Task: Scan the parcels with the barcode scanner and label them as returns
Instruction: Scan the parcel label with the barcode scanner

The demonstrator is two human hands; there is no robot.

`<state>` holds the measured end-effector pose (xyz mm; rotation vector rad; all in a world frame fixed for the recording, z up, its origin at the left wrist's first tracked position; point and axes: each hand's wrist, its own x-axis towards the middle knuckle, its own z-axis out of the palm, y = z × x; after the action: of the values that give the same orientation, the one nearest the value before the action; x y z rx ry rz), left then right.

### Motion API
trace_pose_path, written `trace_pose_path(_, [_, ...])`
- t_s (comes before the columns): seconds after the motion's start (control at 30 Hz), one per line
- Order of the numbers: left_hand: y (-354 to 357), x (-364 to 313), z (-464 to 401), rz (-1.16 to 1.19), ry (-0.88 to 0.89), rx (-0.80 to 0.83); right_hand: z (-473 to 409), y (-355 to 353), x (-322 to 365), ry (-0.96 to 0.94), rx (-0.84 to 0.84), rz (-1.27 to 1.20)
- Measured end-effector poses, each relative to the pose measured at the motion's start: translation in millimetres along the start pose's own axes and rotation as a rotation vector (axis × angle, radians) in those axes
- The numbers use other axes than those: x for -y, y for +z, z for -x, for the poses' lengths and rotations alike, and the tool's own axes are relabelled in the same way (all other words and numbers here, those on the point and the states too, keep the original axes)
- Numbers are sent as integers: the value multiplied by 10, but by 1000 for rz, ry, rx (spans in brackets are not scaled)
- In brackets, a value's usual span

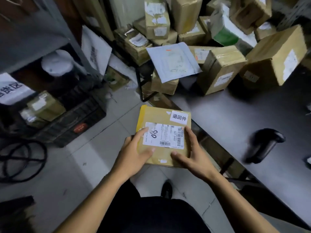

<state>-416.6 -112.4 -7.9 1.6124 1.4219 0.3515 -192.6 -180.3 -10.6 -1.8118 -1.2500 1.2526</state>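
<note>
I hold a flat brown cardboard parcel (156, 115) in the air above the floor, just left of the grey table. Its top carries a white shipping label (164, 134) with barcodes and a handwritten number, and a small white return sticker (179, 117) at the far right corner. My left hand (134, 153) grips the parcel's left near edge, thumb on top. My right hand (190, 153) grips the right near edge, thumb on top. A black barcode scanner (264, 145) lies on the table to the right, apart from both hands.
The grey table (227, 118) runs along the right, with many brown boxes (220, 69) and a grey mailer bag (173, 61) piled at its far end. A shelf (33, 39), a black crate (75, 121) with parcels and black cables (21, 158) stand on the left floor.
</note>
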Motion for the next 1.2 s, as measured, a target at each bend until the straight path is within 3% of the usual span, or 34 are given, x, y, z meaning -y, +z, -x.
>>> trace_pose_path(0.53, [-2393, 1890, 56, 183, -189, -353, -1473, 2558, 1626, -160, 391, 125])
trace_pose_path(0.9, [-3236, 2397, -1234, 319, -279, -484, -3263, 3218, 2327, -133, 651, 124])
trace_pose_path(1.2, [-3792, 2550, -2347, 370, -390, -462, -4796, 3578, 2713, -126, 891, 121])
